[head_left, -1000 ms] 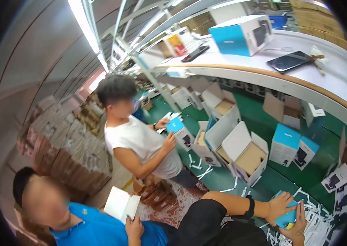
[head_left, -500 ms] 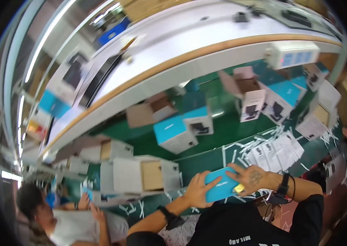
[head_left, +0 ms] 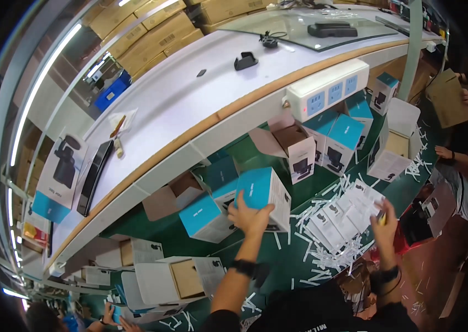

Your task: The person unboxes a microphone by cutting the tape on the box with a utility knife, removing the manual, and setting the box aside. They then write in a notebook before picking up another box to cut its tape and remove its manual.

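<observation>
My left hand (head_left: pixel 251 219) is at the near face of a blue-topped white carton (head_left: pixel 279 200), fingers and thumb spread apart. Whether it still touches the carton I cannot tell. Two similar cartons stand just left of it, the nearer being a blue-topped carton (head_left: pixel 203 216). My right hand (head_left: pixel 386 229) is raised at the right, beside a spread of printed leaflets (head_left: pixel 336 221). Its fingers are curled round a small yellow object (head_left: pixel 382 219), too small to name. White paper strips (head_left: pixel 322 260) lie heaped around the leaflets.
Open cartons stand on the green bench, one white carton (head_left: pixel 187 279) near left, another (head_left: pixel 394 146) far right. A power strip (head_left: pixel 328 91) is fixed to the overhanging white shelf (head_left: pixel 173 105). Co-workers' hands show at lower left and far right.
The blue-topped carton that both hands held now stands on the bench beside the others. My hands have parted, the left going forward to it, the right outward with the yellow object. The view has shifted.
</observation>
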`<state>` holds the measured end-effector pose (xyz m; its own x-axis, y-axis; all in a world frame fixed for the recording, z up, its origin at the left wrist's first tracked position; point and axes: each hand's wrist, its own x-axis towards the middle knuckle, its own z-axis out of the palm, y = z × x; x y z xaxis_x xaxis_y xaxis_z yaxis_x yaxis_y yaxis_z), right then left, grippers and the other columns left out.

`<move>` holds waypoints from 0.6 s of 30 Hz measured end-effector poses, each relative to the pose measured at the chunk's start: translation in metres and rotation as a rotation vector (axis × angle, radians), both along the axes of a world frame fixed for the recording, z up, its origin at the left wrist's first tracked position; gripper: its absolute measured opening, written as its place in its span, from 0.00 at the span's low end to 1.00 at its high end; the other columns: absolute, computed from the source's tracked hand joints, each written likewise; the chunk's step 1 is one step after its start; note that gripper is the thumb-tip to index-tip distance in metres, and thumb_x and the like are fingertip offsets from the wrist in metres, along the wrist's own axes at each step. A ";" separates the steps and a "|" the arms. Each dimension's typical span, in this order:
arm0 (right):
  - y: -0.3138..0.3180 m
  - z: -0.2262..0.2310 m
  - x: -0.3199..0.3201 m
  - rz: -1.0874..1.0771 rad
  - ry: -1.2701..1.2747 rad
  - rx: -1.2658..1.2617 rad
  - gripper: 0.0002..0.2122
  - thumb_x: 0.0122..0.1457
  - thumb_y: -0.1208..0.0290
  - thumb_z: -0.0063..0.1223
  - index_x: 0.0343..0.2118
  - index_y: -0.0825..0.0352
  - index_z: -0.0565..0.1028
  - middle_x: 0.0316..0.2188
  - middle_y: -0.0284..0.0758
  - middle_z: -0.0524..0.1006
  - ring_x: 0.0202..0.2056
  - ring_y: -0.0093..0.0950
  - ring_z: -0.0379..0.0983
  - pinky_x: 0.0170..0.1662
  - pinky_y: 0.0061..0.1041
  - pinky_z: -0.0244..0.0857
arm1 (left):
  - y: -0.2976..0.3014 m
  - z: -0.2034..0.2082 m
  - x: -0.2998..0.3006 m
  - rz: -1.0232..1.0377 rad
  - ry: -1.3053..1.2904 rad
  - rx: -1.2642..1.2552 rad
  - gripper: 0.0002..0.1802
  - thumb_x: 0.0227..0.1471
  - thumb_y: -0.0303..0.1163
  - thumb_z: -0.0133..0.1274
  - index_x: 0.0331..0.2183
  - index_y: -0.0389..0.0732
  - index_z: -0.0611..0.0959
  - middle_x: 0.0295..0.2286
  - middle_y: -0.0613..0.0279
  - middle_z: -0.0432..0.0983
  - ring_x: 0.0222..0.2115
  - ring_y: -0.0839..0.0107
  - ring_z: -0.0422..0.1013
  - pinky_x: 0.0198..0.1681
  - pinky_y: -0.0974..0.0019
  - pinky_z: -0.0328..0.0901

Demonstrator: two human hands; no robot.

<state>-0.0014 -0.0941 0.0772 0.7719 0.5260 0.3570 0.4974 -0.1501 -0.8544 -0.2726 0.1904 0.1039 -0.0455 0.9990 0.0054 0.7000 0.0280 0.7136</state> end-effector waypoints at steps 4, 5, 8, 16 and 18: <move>-0.048 -0.089 -0.032 -0.062 0.280 -0.094 0.26 0.48 0.83 0.62 0.53 0.70 0.72 0.42 0.39 0.82 0.45 0.27 0.77 0.49 0.27 0.70 | 0.032 -0.001 0.089 0.213 0.085 -0.054 0.56 0.29 0.49 0.73 0.61 0.51 0.66 0.57 0.40 0.58 0.54 0.43 0.58 0.59 0.42 0.56; -0.050 -0.079 -0.043 -0.076 0.292 -0.088 0.26 0.48 0.83 0.62 0.53 0.70 0.72 0.42 0.39 0.82 0.45 0.27 0.77 0.49 0.27 0.70 | 0.039 -0.009 0.097 0.304 0.094 -0.059 0.56 0.30 0.51 0.73 0.61 0.51 0.66 0.57 0.39 0.58 0.53 0.42 0.58 0.58 0.42 0.56; -0.046 -0.039 -0.073 0.028 0.168 -0.271 0.21 0.49 0.77 0.64 0.49 0.69 0.76 0.39 0.40 0.83 0.43 0.31 0.79 0.48 0.29 0.71 | 0.057 -0.017 0.117 0.405 0.072 0.034 0.56 0.33 0.54 0.72 0.62 0.53 0.65 0.57 0.39 0.58 0.55 0.43 0.59 0.57 0.42 0.59; -0.048 -0.107 -0.069 0.234 0.312 -0.662 0.16 0.60 0.66 0.55 0.49 0.66 0.75 0.33 0.50 0.81 0.37 0.45 0.80 0.42 0.37 0.72 | 0.053 -0.061 0.097 -0.045 0.275 0.056 0.52 0.48 0.49 0.62 0.67 0.38 0.58 0.56 0.30 0.63 0.57 0.37 0.62 0.60 0.41 0.59; -0.028 -0.078 -0.083 0.326 0.261 -0.644 0.16 0.62 0.65 0.52 0.51 0.65 0.74 0.31 0.49 0.81 0.35 0.46 0.79 0.40 0.39 0.72 | 0.077 -0.055 0.037 -0.232 0.091 0.181 0.44 0.47 0.43 0.61 0.62 0.37 0.66 0.53 0.32 0.67 0.56 0.40 0.64 0.61 0.46 0.60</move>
<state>-0.0840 -0.1217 -0.0005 0.5592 0.7840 -0.2696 0.3960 -0.5383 -0.7439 -0.2353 0.2678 0.0493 0.1924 0.9650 0.1781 0.7341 -0.2620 0.6265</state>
